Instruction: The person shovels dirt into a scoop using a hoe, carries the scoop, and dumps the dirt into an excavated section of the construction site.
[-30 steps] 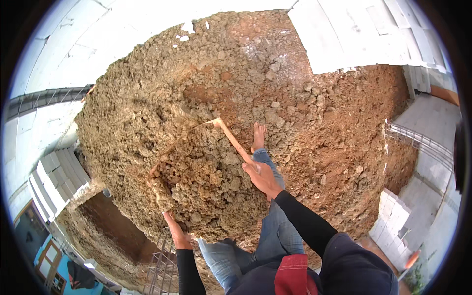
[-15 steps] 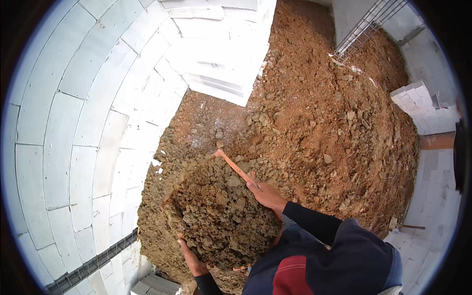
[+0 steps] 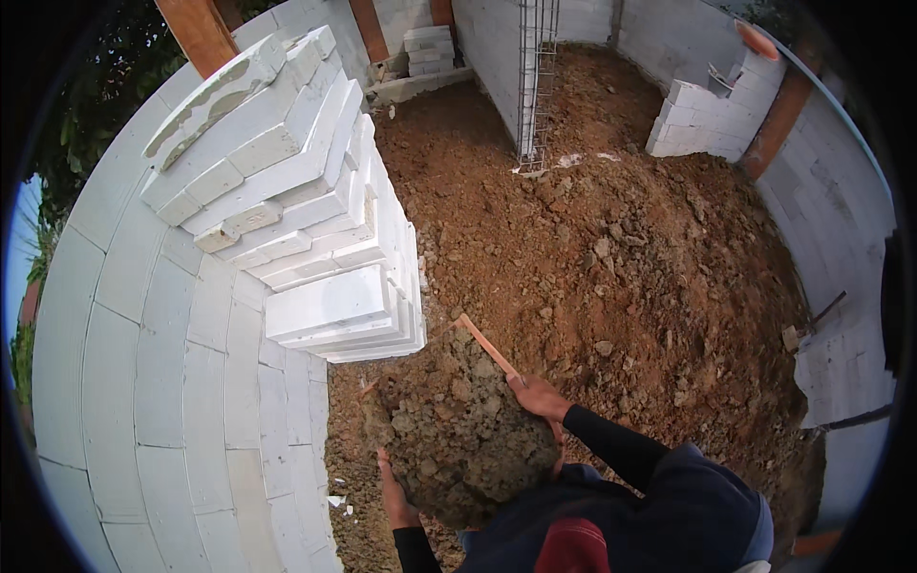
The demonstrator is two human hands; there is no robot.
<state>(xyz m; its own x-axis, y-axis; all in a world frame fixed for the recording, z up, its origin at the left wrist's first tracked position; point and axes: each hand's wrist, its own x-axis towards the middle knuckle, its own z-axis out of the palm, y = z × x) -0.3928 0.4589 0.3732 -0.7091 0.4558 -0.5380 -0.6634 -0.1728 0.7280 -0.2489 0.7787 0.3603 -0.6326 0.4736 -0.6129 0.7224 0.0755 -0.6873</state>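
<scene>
Reddish ground (image 3: 516,229) spreads beyond the fingers (image 3: 520,384); on my feed, the right hand (image 3: 541,397) grips an orange bar (image 3: 487,348), clumped soil (image 3: 458,430) just left of its fingers; the left hand (image 3: 395,492) is beside that soil, grasping or not I cannot tell.

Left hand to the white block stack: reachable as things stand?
Probably not: the left hand is at the side of the soil load, seemingly supporting it, and the white block stack stands farther ahead, apparently beyond easy reach.
</scene>
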